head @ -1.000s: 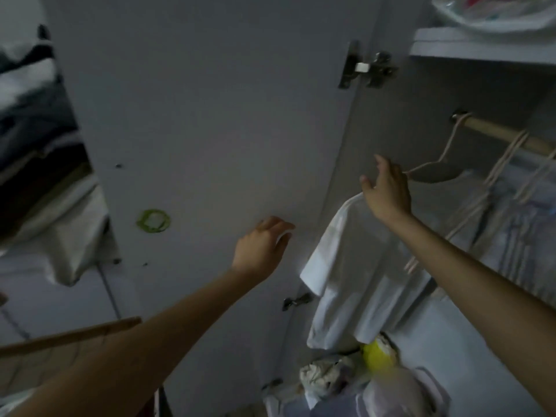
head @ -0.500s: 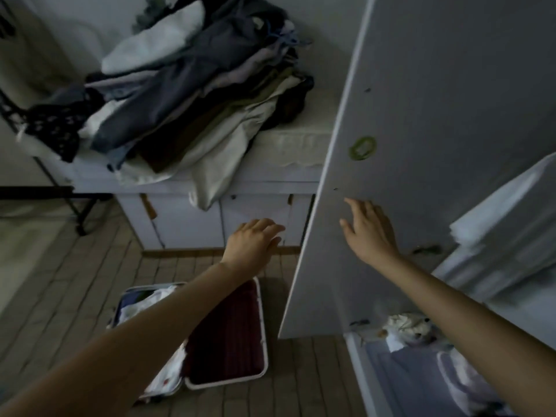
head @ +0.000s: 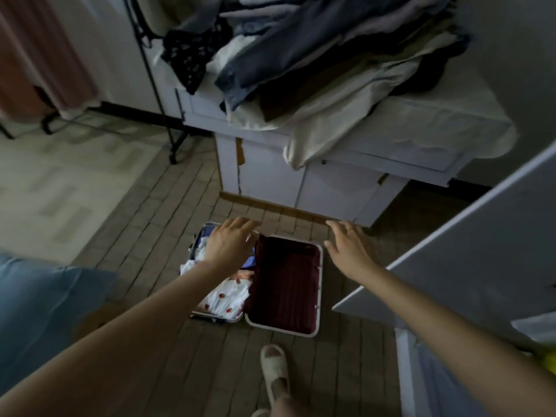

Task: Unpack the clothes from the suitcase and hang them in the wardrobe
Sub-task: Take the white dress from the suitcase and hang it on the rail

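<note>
An open suitcase lies on the tiled floor below me, its right half lined in dark red and bare. The left half holds folded clothes, among them a white garment with red spots. My left hand is stretched out above the clothes with relaxed fingers and holds nothing. My right hand reaches out over the floor just right of the suitcase, fingers spread, empty. The white wardrobe door stands open at the right.
A white cabinet behind the suitcase carries a big heap of clothes. A black clothes stand and a pink curtain are at the far left. My slippered foot is near the suitcase. Something blue lies at the left.
My view swung from the wardrobe interior and its hanging white shirt down to the suitcase on the floor. Both hands left the door and shirt and now reach down toward the suitcase.
</note>
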